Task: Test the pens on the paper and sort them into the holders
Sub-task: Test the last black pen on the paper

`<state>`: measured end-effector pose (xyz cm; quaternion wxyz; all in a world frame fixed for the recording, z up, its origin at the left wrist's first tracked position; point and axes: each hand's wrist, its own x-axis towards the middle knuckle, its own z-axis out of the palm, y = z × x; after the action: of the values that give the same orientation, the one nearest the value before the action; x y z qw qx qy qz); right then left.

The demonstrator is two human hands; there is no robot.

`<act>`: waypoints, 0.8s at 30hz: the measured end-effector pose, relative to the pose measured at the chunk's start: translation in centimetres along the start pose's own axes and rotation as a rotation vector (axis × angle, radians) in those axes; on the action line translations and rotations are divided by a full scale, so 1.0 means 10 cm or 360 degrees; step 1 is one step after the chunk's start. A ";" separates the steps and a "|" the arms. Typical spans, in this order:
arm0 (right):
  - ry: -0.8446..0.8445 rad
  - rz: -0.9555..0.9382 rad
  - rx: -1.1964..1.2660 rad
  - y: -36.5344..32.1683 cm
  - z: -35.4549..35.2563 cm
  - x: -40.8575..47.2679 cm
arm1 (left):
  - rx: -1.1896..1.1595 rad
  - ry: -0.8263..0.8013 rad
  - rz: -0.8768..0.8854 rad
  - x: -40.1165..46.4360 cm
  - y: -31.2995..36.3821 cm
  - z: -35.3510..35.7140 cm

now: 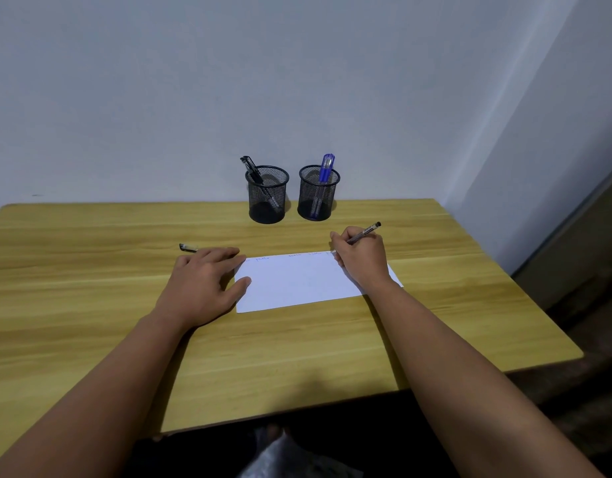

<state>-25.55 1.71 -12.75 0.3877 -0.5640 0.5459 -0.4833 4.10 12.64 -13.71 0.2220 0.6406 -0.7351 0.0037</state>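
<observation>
The left hand (pixel 208 277) lies flat with fingers straight, pressing the left edge of the white paper (pixel 297 284) on the wooden table (pixel 91 305). The right hand (pixel 361 258) grips a pen (pixel 365 232), tip at the paper's far right corner. A black pen cap (pixel 188 248) lies just beyond the left fingers. Farther back stand two mesh holders: the left holder (pixel 267 198) with black pens (pixel 253 169), the right holder (pixel 317 198) with blue pens (pixel 325 170).
</observation>
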 end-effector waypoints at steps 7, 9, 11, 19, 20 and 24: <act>0.0026 0.0003 0.0020 0.01 -0.01 0.00 | 0.0022 -0.0001 0.0006 0.00 0.00 0.00; 0.0036 -0.0015 0.0002 0.01 0.00 0.00 | 0.0020 0.0003 0.0012 0.01 0.00 0.00; 0.0064 -0.0025 -0.0008 0.02 0.00 0.01 | 0.0023 0.0002 0.0016 0.01 0.01 0.00; 0.0160 -0.0016 0.0065 0.04 -0.02 0.04 | 0.0012 0.0016 0.0008 0.00 0.00 0.00; 0.0162 -0.0010 0.0077 0.04 -0.02 0.04 | 0.0011 0.0012 0.0006 0.01 0.00 0.00; 0.0112 -0.0030 0.0065 0.03 -0.02 0.02 | -0.0003 0.0014 0.0001 0.00 0.01 0.00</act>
<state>-25.83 1.47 -12.99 0.3751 -0.5438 0.5440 -0.5174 4.06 12.70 -13.67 0.2257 0.6401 -0.7344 0.0060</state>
